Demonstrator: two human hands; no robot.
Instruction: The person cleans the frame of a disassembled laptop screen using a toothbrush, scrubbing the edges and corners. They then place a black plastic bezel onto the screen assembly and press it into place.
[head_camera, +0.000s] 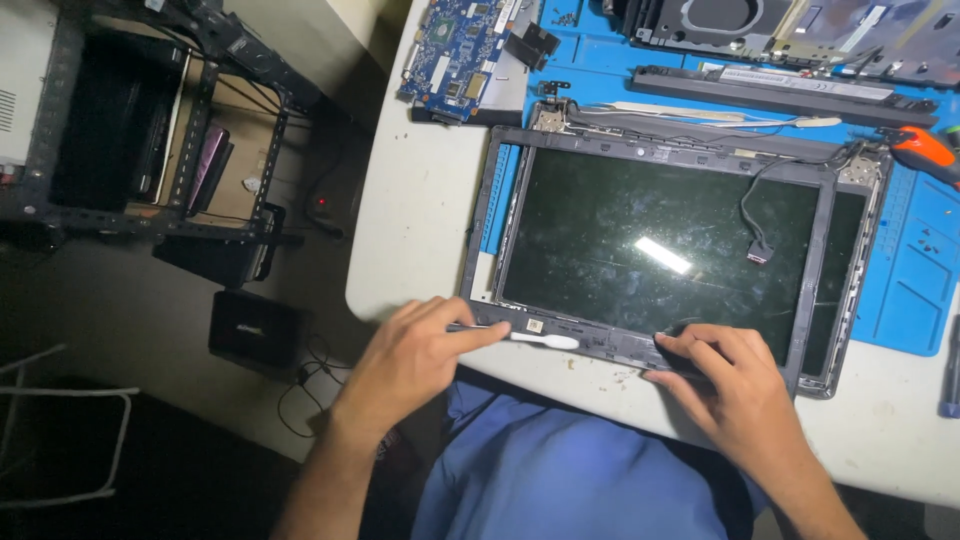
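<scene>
left hand (405, 360): fingers pinch white pry tool (535, 340) | right hand (735, 385): fingers spread, seemingly pressing screen bezel (600, 345)

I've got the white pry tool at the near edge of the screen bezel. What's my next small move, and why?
Probably slide the white plastic pry tool rightward along the near edge of the dark grey plastic screen bezel. The left hand holds the tool flat on that edge, its tip pointing toward the right hand, whose fingers press down on the same strip.
</scene>
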